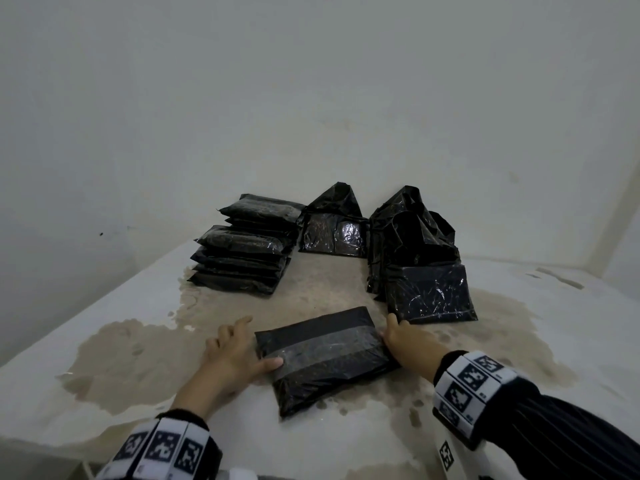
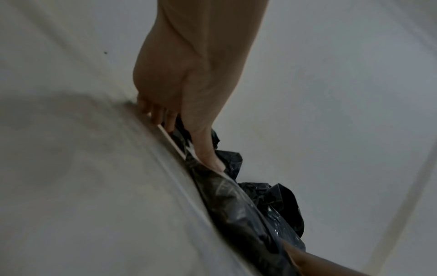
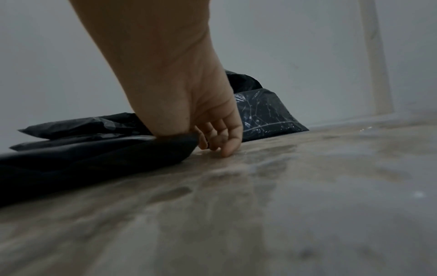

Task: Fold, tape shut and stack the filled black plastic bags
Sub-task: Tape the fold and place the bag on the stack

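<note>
1. While both hands frame it, the folded black bag (image 1: 323, 358) lies flat at lower centre of the head view on the stained white table (image 1: 104, 306), a flat dark rectangle with a wide band of clear tape (image 1: 325, 348) running across its top.

2. Over at left centre of the frame, the stack of taped bags (image 1: 242, 251) sits in a neat pile, well apart from the bag being worked.

3. Left hand (image 1: 235, 355) now: it lies at the bag's left edge, thumb laid on the tape end, the other fingers spread loose on the table. Nothing is clasped; the grip is wide.

4. From the left wrist view, the thumb (image 2: 208, 153) presses down onto the glossy plastic, and the remaining fingers (image 2: 156, 114) touch the table surface beside it.

5. Behind, at upper centre, an unfolded bag (image 1: 332, 226) stands with its mouth peaked upward.

6. Right hand (image 1: 405, 341): it is set against the bag's right edge, arm reaching in from the lower right.

7. In the right wrist view, the fingers (image 3: 222, 138) curl down at the bag's corner (image 3: 184, 142), fingertips on the table; whether they pinch the plastic I cannot tell.

8. Right of centre, more open bags (image 1: 415, 244) stand in a cluster, a filled one (image 1: 429, 292) in front, just beside the right hand.
</note>
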